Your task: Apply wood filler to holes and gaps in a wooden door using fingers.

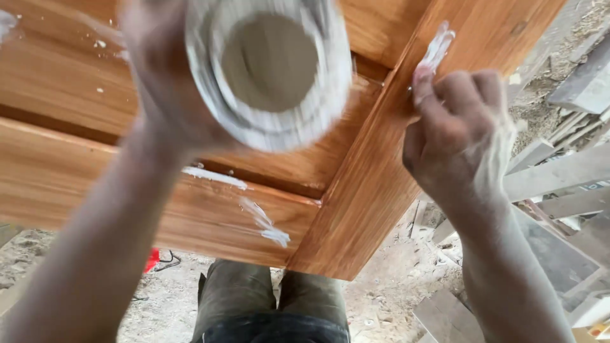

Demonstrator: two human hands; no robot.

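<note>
Ground [406, 279]: bare dusty earth strewn with sawdust and chips. Grey timber offcuts and planks [559, 171] piled at right, some overlapping. Small red object [152, 259] with dark cord lying on ground at left. Even daylight; no hard shadows.

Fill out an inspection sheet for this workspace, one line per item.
Surface: wooden panelled door, varnished, smeared with white filler streaks.
Job's things: round tub of grey-white paste, blurred; filler-coated blade pressed on the wood.
Clutter: wood offcuts at right.
Grippers: left hand holds the tub; right hand grips the blade.
Cables: dark cord beside a red object on the ground.
Surroundings: dusty ground.
</note>
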